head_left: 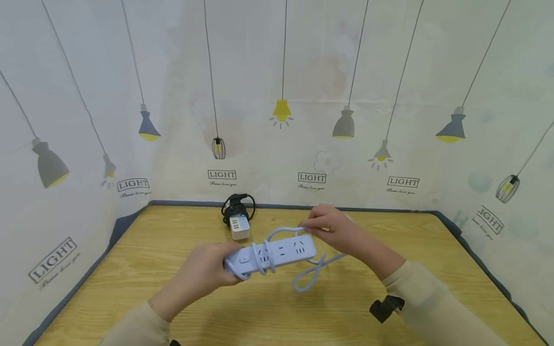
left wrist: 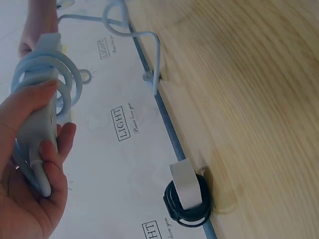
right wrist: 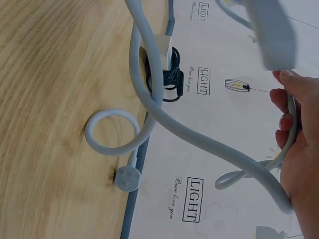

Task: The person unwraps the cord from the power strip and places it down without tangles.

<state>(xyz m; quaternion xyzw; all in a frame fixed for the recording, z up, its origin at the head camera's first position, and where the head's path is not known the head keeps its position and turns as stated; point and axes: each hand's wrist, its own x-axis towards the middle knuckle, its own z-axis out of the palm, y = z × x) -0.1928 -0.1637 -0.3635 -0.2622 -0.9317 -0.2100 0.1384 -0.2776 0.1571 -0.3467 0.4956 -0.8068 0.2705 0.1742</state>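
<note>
Two bare hands hold one long white plastic power strip (head_left: 286,251) above the middle of the wood-grain desk (head_left: 143,269): the left hand (head_left: 207,266) grips its switch end, the right hand (head_left: 331,228) pinches its smooth white cord (right wrist: 209,143). At least two turns circle the strip. One round white plug (right wrist: 127,178) and one white block (head_left: 240,227) with coiled black cable (head_left: 235,210) lie near the desk's back edge. Nine printed lamps mark the pale backdrop (head_left: 259,62).

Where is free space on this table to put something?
The table is bare between the white block and left edge, and between the right hand and right edge. Crowded: the middle, under power strip and looped cord.
</note>
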